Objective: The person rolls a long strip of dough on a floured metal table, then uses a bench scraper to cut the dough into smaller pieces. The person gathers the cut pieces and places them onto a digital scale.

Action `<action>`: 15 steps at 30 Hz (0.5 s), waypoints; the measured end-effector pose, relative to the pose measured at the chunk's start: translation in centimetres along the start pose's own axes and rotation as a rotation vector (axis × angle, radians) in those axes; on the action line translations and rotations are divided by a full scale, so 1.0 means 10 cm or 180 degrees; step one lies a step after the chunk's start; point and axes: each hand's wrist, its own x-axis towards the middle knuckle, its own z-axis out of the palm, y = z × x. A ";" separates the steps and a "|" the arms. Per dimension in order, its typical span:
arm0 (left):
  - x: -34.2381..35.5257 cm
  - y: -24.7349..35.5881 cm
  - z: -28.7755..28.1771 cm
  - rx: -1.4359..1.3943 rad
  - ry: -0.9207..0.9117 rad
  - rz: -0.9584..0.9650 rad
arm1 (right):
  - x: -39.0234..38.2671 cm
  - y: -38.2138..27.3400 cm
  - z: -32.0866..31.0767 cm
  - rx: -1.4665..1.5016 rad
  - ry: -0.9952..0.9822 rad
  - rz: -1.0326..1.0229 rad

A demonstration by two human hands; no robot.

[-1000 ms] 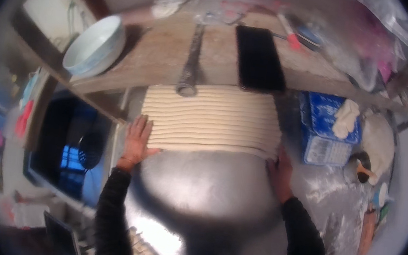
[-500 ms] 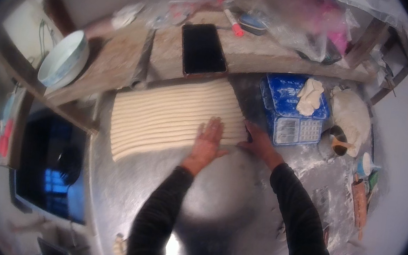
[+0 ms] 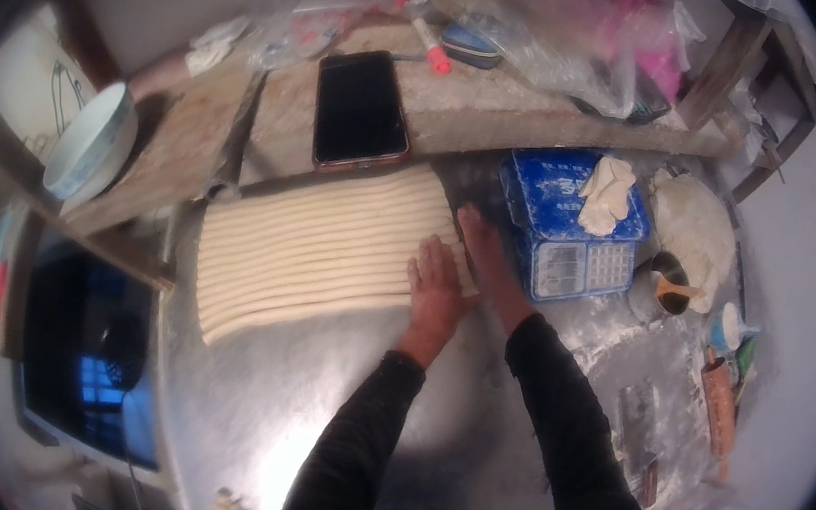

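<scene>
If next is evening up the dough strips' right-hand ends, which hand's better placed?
Right, probably. The right hand lies alongside those ends, between the dough strips and the blue scale; the left hand rests on top of the strips.

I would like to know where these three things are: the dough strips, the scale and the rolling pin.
Dough strips [image 3: 313,252]: head view, middle of the row.
Scale [image 3: 555,217]: head view, its blue top.
Rolling pin [image 3: 719,399]: head view, its wooden barrel.
</scene>
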 end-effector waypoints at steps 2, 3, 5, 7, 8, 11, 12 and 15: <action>-0.02 -0.04 0.02 0.0145 0.0059 -0.0020 | 0.12 -0.34 0.09 0.0090 0.0058 0.0234; -0.02 -0.06 0.03 0.0241 0.0054 -0.0022 | 0.22 -0.24 0.19 0.0161 0.0089 0.0137; 0.03 0.12 0.03 0.0131 0.0084 0.0051 | 0.44 0.29 0.21 0.0058 0.0317 -0.0312; 0.07 0.36 -0.01 -0.0172 0.0129 0.0046 | 0.58 0.84 -0.02 -0.0146 0.0285 -0.0517; 0.07 0.32 -0.02 -0.0150 0.0102 0.0017 | 0.64 0.84 -0.02 -0.0087 0.0105 -0.0407; 0.01 0.08 -0.02 -0.0022 0.0099 -0.0090 | 0.82 0.45 0.23 -0.0329 0.0139 -0.0396; -0.01 0.03 -0.01 0.0015 0.0176 -0.0091 | 0.92 0.23 0.34 -0.0499 0.0095 -0.0412; 0.00 0.07 -0.03 0.0050 0.0230 0.0036 | 1.25 -0.13 0.37 -0.1211 -0.0285 -0.0330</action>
